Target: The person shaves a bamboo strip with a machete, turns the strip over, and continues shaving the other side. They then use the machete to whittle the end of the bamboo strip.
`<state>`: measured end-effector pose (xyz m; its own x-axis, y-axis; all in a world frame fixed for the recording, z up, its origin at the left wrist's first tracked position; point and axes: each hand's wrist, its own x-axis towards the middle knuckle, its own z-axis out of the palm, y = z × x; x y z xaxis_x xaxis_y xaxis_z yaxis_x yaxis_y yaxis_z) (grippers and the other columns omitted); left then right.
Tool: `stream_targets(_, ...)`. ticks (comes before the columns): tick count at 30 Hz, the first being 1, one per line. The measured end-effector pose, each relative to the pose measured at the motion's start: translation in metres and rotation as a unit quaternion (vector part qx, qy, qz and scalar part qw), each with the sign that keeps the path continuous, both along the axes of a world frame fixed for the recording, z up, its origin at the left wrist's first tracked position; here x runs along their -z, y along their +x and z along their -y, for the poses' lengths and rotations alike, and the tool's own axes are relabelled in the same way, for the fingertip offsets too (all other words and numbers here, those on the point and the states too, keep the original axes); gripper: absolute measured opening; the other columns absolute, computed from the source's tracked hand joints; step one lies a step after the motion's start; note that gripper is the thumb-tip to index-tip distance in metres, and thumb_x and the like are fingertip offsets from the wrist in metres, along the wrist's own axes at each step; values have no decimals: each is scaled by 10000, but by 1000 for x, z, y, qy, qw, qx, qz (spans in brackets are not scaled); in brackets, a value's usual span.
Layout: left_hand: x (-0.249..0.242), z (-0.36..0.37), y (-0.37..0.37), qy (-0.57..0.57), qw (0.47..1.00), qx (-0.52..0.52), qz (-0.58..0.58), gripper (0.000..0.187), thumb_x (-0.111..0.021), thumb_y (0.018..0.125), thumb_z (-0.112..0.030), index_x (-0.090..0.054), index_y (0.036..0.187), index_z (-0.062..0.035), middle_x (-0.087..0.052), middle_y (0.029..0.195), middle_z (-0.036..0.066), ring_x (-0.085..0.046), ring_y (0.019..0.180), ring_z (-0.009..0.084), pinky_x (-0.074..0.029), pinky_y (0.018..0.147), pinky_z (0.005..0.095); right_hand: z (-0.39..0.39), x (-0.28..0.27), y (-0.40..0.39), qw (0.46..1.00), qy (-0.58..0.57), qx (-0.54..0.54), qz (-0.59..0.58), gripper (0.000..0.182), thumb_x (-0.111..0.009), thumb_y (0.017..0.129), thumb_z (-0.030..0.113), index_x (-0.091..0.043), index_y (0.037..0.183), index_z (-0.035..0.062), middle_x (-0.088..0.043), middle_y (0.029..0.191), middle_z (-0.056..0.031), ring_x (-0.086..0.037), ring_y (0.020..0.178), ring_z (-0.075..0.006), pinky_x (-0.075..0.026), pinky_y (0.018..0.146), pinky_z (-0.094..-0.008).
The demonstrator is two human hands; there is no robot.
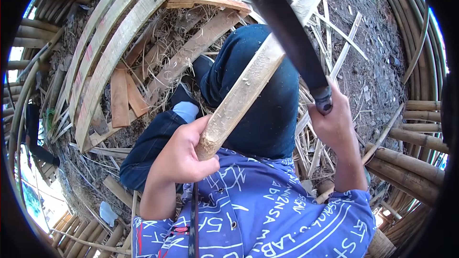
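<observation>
My left hand (pixel 184 155) is closed round the near end of a long pale bamboo strip (pixel 248 83), which slants up and away to the right across my raised knee. In my right hand (pixel 332 117) is the handle of a machete (pixel 287 24). Its wide dark blade points up and to the left, passing over the strip in this view and hiding part of it. The strip's surface looks rough and partly shaved, with a blunt, frayed end at my left thumb.
A curved slatted wooden frame (pixel 114 62) lies to the left, with short boards (pixel 119 95) by it. Thin split strips (pixel 346 48) and shavings litter the dirt ground (pixel 373 67). Stacked bamboo poles (pixel 406 167) stand at the right. A pale plastic scrap (pixel 108 213) lies lower left.
</observation>
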<state>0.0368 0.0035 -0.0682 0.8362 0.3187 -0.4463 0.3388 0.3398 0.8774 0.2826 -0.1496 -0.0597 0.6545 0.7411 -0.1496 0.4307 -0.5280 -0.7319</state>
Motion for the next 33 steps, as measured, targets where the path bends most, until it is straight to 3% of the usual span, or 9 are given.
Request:
stream_targets(4,-1,8,6,112,994,1,-7,551,-622,691,-12,-518,1229,42,-589,812,2,-495,703,32,-433,592,198,-7,0,6,998,-48,-29,34,393,-527,715,1,-548,1105,-35,-599,693,-153,-603,589,-236,-465,597,-315)
stream_targets(8,-7,11,10,163,986,-31,-30,436,-680,726,-26,-548,1137,35,-628,756,58,-598,627,97,-462,547,250,-2,22,-6,999,15,-25,-34,382,-543,703,-5,-543,1082,-54,-606,691,-181,-644,690,-338,-480,660,-369)
stream_targets(11,-12,9,12,333,941,-27,-56,317,-764,757,-118,-548,950,12,-608,714,217,-636,661,380,-487,544,360,-1,11,-16,996,-31,-59,-51,368,-563,705,-2,-540,1066,-66,-618,718,-201,-654,715,-359,-481,657,-385)
stream_targets(13,-16,8,12,373,925,-19,-67,313,-755,760,-105,-560,983,-2,-619,726,211,-640,660,373,-493,553,369,1,14,-20,997,-7,-55,-61,506,-589,717,-18,-529,1219,-48,-586,741,-48,-497,625,-100,-416,590,-246)
stream_targets(16,-29,7,14,436,895,-11,-91,359,-727,768,-63,-582,1093,-22,-655,786,201,-660,713,356,-508,608,369,3,11,-16,998,54,-6,-43,444,-595,723,-11,-553,1163,-40,-551,692,-28,-471,598,-92,-395,567,-248)
stream_targets(17,-33,8,14,455,884,-7,-108,415,-708,772,-33,-592,1170,-28,-679,836,198,-676,766,346,-519,654,359,5,7,-12,995,18,37,-94,400,-586,723,15,-549,1115,-53,-588,726,-86,-540,617,-133,-442,584,-284)
stream_targets(21,-49,15,20,539,825,43,-163,336,-608,837,-5,-605,1171,-45,-668,860,202,-654,749,369,-500,638,421,5,-3,5,997,44,58,-10,346,-563,733,16,-574,1078,-13,-508,665,-20,-445,576,-87,-375,535,-261)
stream_targets(24,-47,16,19,581,796,57,-159,396,-581,843,-27,-575,1236,-79,-591,728,149,-594,617,334,-461,561,438,8,-1,23,996,37,83,17,304,-562,733,25,-573,1034,-9,-476,643,-7,-427,572,-79,-360,525,-266)
stream_targets(33,-50,10,12,554,811,92,-164,377,-547,841,-2,-559,1213,-61,-548,709,155,-578,639,367,-449,577,468,7,12,10,995,12,95,3,411,-540,707,58,-553,1113,-2,-521,636,-97,-498,570,-195,-443,599,-343)
